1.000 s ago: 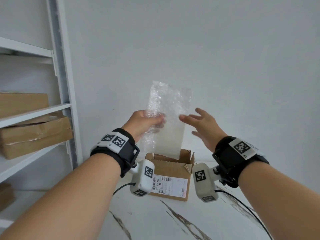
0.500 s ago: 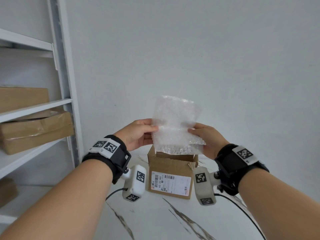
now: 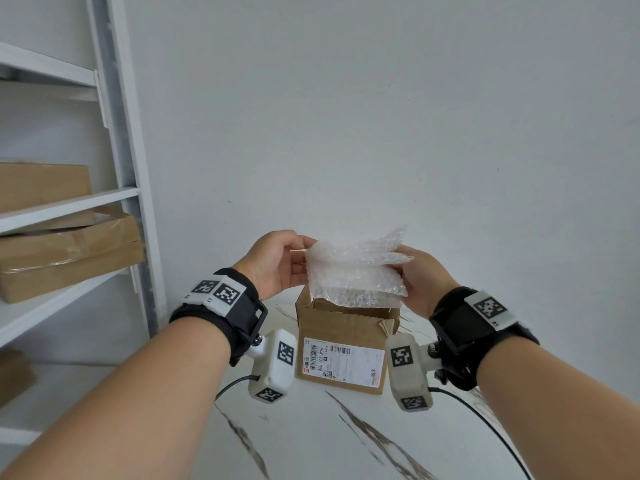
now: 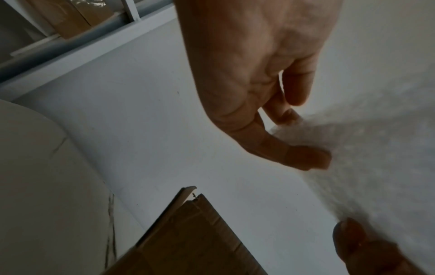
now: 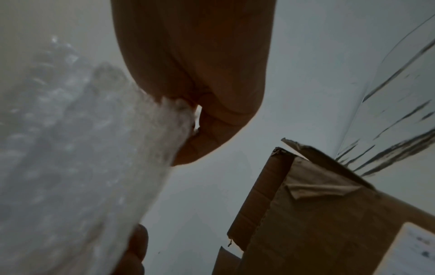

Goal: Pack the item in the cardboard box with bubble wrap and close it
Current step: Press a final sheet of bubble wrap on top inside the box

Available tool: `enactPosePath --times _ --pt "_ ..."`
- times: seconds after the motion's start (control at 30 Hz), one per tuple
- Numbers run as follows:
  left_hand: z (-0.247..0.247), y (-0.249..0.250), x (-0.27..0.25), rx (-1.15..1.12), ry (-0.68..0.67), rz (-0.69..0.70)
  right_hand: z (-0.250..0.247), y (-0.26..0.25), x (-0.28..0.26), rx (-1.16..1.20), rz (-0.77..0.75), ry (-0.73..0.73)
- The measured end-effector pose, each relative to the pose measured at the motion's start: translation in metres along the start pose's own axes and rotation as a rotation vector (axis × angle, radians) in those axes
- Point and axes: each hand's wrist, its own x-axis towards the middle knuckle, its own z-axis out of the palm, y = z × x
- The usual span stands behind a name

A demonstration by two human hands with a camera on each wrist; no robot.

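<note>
Left hand (image 3: 277, 263) and right hand (image 3: 424, 284) pinch the folded clear bubble wrap (image 3: 355, 271) above the open brown cardboard box (image 3: 341, 344).

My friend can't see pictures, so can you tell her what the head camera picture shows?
Two hands hold a folded sheet of bubble wrap just above an open cardboard box on a white marbled table; the left hand and right hand each grip one side. More cardboard boxes sit on a white shelf unit at left.
</note>
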Motion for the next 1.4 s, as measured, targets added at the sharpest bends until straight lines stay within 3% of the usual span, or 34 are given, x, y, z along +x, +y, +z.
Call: enactPosePath --times 0.1,0.17,0.23,0.3,0.4,0.47,0.53,0.6,0.7,0.77,0.87,0.93,1.07,1.27,1.4 --pt "0.005 0.000 -0.002 0.161 -0.012 0.007 -0.001 -0.002 0.000 0.045 0.035 0.042" --pt "0.009 -0.001 0.000 0.289 0.025 0.060 0.001 -0.005 -0.001 -0.065 0.064 -0.005" --pt "0.011 -0.004 0.008 0.303 0.103 0.150 0.003 -0.006 0.001 -0.194 0.074 -0.090" --pt "0.013 -0.005 0.014 0.263 0.185 0.217 0.004 -0.004 0.006 -0.177 0.062 -0.101" --pt "0.017 -0.009 0.023 0.228 0.226 0.216 0.006 -0.007 0.015 -0.086 -0.050 0.112" --pt "0.017 -0.015 0.029 0.427 0.249 0.189 0.002 -0.009 0.025 -0.165 -0.158 0.292" --pt "0.012 -0.026 0.034 0.747 0.251 0.145 -0.003 -0.012 0.034 -0.372 -0.278 0.380" --pt "0.006 -0.039 0.038 0.980 0.181 0.098 -0.006 -0.013 0.037 -0.608 -0.346 0.321" --pt "0.002 -0.057 0.037 1.179 0.021 -0.034 -0.006 -0.009 0.036 -0.883 -0.325 0.171" --pt "0.004 -0.070 0.034 1.203 -0.071 -0.083 -0.005 -0.006 0.038 -0.948 -0.272 0.134" --pt "0.004 -0.081 0.027 1.145 -0.046 -0.009 0.000 0.001 0.036 -1.161 -0.034 -0.105" --pt "0.004 -0.083 0.022 1.146 -0.031 0.034 0.005 0.012 0.029 -1.273 0.015 -0.181" --pt "0.000 -0.086 0.011 1.119 0.007 0.067 0.017 0.041 0.018 -1.422 -0.184 -0.048" --pt "-0.003 -0.097 0.001 1.081 0.038 0.121 0.033 0.064 -0.002 -1.835 -0.481 -0.032" --pt "-0.002 -0.099 -0.005 1.040 0.081 0.160 0.044 0.065 -0.011 -1.940 -0.532 -0.016"
